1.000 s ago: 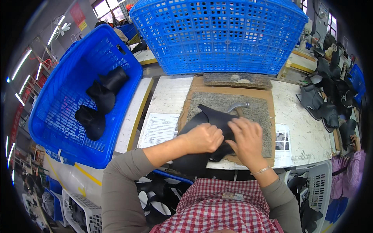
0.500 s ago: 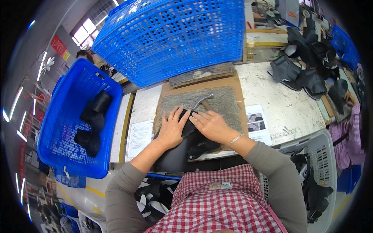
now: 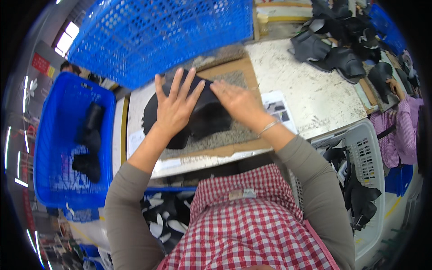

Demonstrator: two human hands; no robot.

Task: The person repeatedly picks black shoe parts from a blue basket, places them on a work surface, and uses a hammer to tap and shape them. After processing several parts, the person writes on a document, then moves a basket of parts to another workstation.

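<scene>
A large blue perforated plastic crate (image 3: 162, 36) is seen at the far side. A curved black leather piece (image 3: 204, 114) is pressed onto the grey felt mat (image 3: 234, 135) by the spread left hand (image 3: 173, 108) and flat right hand (image 3: 236, 101).

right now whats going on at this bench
A person in a red checked apron presses both hands flat on a black leather-like piece lying on a grey mat over a brown board. The left hand has its fingers spread wide; the right hand lies flat beside it. A blue basket at the left holds more black pieces, another blue basket stands tipped behind the mat, and a white basket is at the right.
</scene>
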